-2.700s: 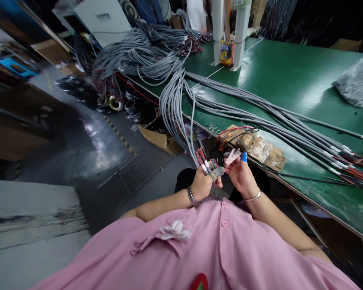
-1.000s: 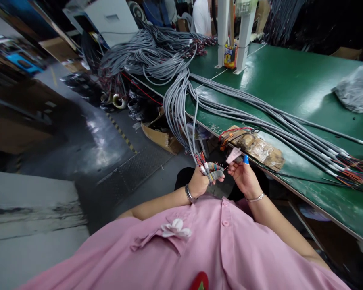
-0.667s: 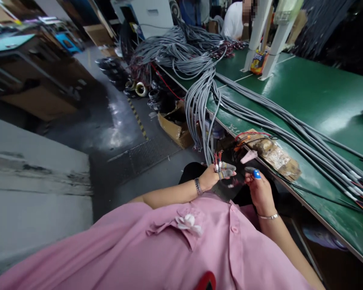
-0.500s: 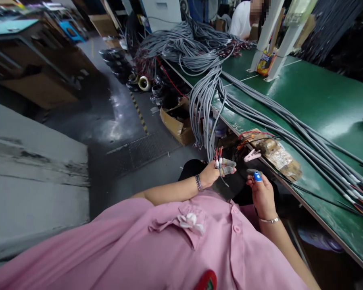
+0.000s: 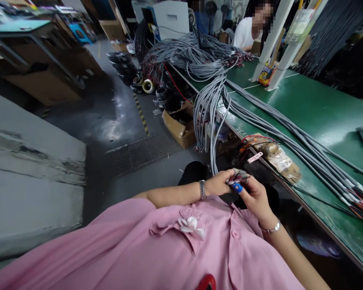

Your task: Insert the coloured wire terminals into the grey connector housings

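Observation:
My left hand [image 5: 220,182], with grey finger covers, is closed around the stripped ends of grey cables [image 5: 213,155] in front of my lap. Thin coloured wires [image 5: 237,177] stick out between the fingers. My right hand [image 5: 255,195], a blue cover on its thumb, meets the left and pinches at these wires. The cables rise from my hands to a looped bundle [image 5: 210,94] hanging over the table edge. A pink clip [image 5: 255,157] sits at the edge beside a taped block [image 5: 280,155].
The green table [image 5: 326,117] runs along my right, with long grey cables [image 5: 305,141] on it. A heap of cables [image 5: 181,52] lies at its far end. On the floor stand an open carton [image 5: 181,127] and black coils [image 5: 121,66]. A person [image 5: 245,34] sits beyond.
My right hand has moved left to meet my left hand and now pinches at the wire ends. My left hand has shifted slightly right and down. The view has tilted a little.

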